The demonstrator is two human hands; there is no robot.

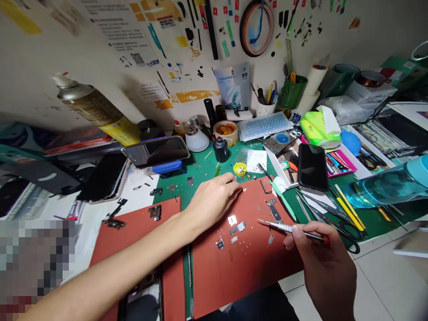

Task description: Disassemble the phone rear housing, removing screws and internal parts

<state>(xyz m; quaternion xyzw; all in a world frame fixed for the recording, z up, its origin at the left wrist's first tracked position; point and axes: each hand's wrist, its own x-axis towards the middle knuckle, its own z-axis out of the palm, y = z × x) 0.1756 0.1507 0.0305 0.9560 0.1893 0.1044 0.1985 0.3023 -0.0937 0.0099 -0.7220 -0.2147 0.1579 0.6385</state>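
Screwdriver (284, 227), held over the red mat (214, 276). The mat lies on the green counter (172, 180). The left hand (212, 196) reaches the mat's far edge; how wide its fingers stand, or whether they hold anything, I cannot tell. The right hand (326, 263) has its fingers closed around the screwdriver, near 1 circuit board (274, 210) and 1 yellow cup (240, 174).

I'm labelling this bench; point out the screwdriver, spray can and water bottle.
Screwdriver (284, 227): head view, on its silver section.
Spray can (121, 132): head view, on its yellow lower body.
Water bottle (376, 185): head view, on its translucent blue body.
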